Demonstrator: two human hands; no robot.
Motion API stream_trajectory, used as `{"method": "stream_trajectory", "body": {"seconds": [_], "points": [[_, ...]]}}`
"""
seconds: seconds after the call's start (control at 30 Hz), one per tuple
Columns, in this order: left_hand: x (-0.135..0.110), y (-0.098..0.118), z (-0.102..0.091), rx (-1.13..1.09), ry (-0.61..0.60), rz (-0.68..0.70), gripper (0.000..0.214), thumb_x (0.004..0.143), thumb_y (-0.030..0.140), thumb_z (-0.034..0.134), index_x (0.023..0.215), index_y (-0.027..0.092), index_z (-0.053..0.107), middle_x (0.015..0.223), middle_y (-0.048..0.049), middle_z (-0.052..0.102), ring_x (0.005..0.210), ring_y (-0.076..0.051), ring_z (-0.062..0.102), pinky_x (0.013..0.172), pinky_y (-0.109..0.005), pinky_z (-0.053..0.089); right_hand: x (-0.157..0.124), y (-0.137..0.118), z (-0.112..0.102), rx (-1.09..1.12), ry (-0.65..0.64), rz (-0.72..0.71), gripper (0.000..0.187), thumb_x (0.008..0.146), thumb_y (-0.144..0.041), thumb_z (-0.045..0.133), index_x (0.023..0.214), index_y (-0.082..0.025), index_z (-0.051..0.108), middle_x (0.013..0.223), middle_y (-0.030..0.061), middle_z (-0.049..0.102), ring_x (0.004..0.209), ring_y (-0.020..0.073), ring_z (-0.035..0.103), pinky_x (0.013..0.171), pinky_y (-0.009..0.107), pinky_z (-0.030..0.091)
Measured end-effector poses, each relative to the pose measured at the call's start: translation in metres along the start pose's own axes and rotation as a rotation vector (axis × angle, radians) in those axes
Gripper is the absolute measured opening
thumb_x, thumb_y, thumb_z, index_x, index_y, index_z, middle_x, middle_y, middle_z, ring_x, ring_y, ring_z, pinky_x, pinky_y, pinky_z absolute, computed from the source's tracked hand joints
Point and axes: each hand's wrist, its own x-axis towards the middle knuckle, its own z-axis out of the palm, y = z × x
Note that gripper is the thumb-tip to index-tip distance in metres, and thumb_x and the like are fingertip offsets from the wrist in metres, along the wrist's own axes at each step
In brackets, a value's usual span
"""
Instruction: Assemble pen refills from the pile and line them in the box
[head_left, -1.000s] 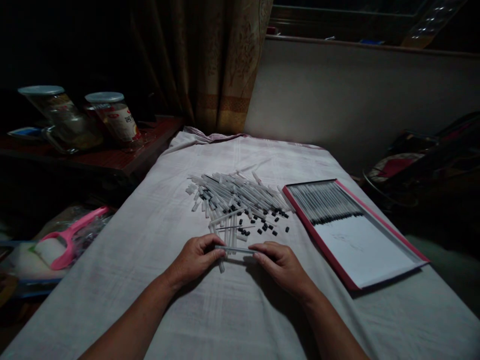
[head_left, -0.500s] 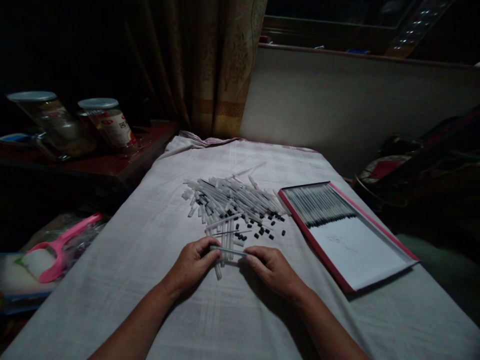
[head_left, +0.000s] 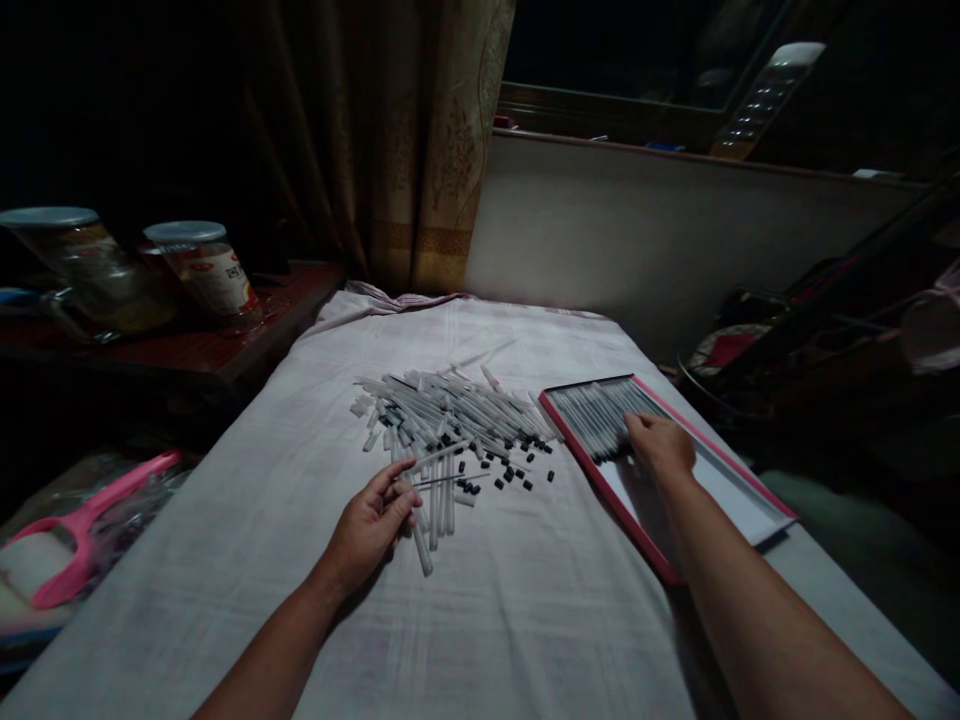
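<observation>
My right hand (head_left: 664,445) is over the shallow red-rimmed box (head_left: 664,572), its fingers closed on a pen that they mostly hide. It is at the right end of a row of slim clear pens (head_left: 592,415) with dark tips. My left hand (head_left: 379,515) hovers low at the near side of a heap of clear pen barrels (head_left: 457,400), thumb and forefinger apart. Close to those fingertips is one end of a thin dark refill (head_left: 454,480), lying across several barrels. Small black caps (head_left: 517,475) are scattered right of the refill.
A white checked cloth (head_left: 465,650) covers the work surface. Jars (head_left: 199,265) and a glass mug (head_left: 112,310) stand on a dark red side table (head_left: 255,345) at left. Below it is a pink-handled item (head_left: 97,520). A curtain (head_left: 442,190) and wall (head_left: 600,220) are behind.
Both hands held a pen between them over the near barrels. My right hand has carried it right to the box. My left hand has let go and stays by the heap. The view has shifted.
</observation>
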Motion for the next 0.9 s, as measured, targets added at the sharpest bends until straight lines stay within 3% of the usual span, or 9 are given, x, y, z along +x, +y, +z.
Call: {"method": "stream_trajectory", "body": {"seconds": [0.27,0.47,0.57,0.63,0.7,0.8,0.83,0.9], "points": [[-0.001,0.002,0.0,0.048,-0.007,0.0,0.056,0.077,0.051,0.067,0.121,0.018,0.058,0.078,0.0002,0.06,0.054,-0.009,0.053,0.038,-0.016,0.035,-0.001,-0.003,0.019,-0.075,-0.06,-0.062,0.041,0.086,-0.043,0.049,0.11,-0.025,0.076,0.104,0.0146,0.074,0.096,0.0326,0.067,0.075,0.04,0.049],[0.0,0.001,-0.001,0.037,-0.001,0.003,0.056,0.076,0.052,0.067,0.12,0.019,0.058,0.079,0.0002,0.059,0.057,-0.01,0.055,0.037,-0.015,0.036,-0.005,-0.007,0.01,-0.088,-0.054,-0.108,0.044,0.087,-0.04,0.049,0.118,-0.02,0.073,0.112,0.0164,0.071,0.1,0.0346,0.066,0.077,0.041,0.049],[0.0,0.002,0.0,0.024,0.011,0.003,0.055,0.073,0.054,0.069,0.115,0.019,0.06,0.079,-0.0003,0.06,0.057,-0.01,0.056,0.036,-0.014,0.035,-0.017,-0.017,-0.001,-0.043,0.007,-0.192,0.043,0.087,-0.036,0.048,0.117,-0.018,0.072,0.116,0.0147,0.07,0.104,0.0316,0.063,0.081,0.039,0.049],[0.0,0.003,0.001,0.018,0.019,-0.004,0.052,0.071,0.056,0.069,0.106,0.018,0.062,0.076,-0.0002,0.061,0.054,-0.01,0.055,0.035,-0.015,0.035,-0.036,-0.028,-0.007,0.086,0.065,-0.321,0.038,0.086,-0.033,0.048,0.108,-0.018,0.075,0.11,0.0125,0.072,0.099,0.0279,0.064,0.082,0.036,0.049],[-0.001,0.004,0.0,0.022,0.026,-0.013,0.05,0.07,0.059,0.069,0.094,0.016,0.063,0.068,0.0011,0.06,0.047,-0.009,0.052,0.034,-0.015,0.033,-0.066,-0.041,-0.009,0.271,0.035,-0.495,0.033,0.086,-0.032,0.048,0.098,-0.02,0.076,0.101,0.0103,0.073,0.09,0.0239,0.065,0.08,0.034,0.049],[-0.001,0.003,-0.002,0.041,0.027,-0.026,0.051,0.069,0.066,0.066,0.077,0.017,0.059,0.053,0.0049,0.054,0.036,-0.006,0.043,0.032,-0.015,0.03,-0.122,-0.062,-0.003,0.431,-0.266,-0.791,0.025,0.087,-0.03,0.052,0.09,-0.021,0.075,0.088,0.0065,0.072,0.081,0.0197,0.066,0.074,0.029,0.049],[-0.001,0.002,-0.002,0.043,0.024,-0.031,0.052,0.069,0.068,0.064,0.073,0.017,0.057,0.05,0.0059,0.052,0.034,-0.006,0.041,0.032,-0.015,0.029,-0.14,-0.068,0.001,0.42,-0.359,-0.843,0.024,0.088,-0.028,0.052,0.091,-0.022,0.075,0.089,0.0055,0.072,0.082,0.0186,0.066,0.074,0.028,0.048],[-0.001,0.002,-0.003,0.044,0.017,-0.046,0.056,0.069,0.073,0.061,0.067,0.017,0.054,0.045,0.0068,0.048,0.032,-0.005,0.039,0.032,-0.015,0.029,-0.17,-0.079,0.01,0.357,-0.423,-0.879,0.019,0.088,-0.026,0.055,0.093,-0.023,0.074,0.091,0.0051,0.071,0.084,0.0181,0.065,0.073,0.027,0.047]]}}
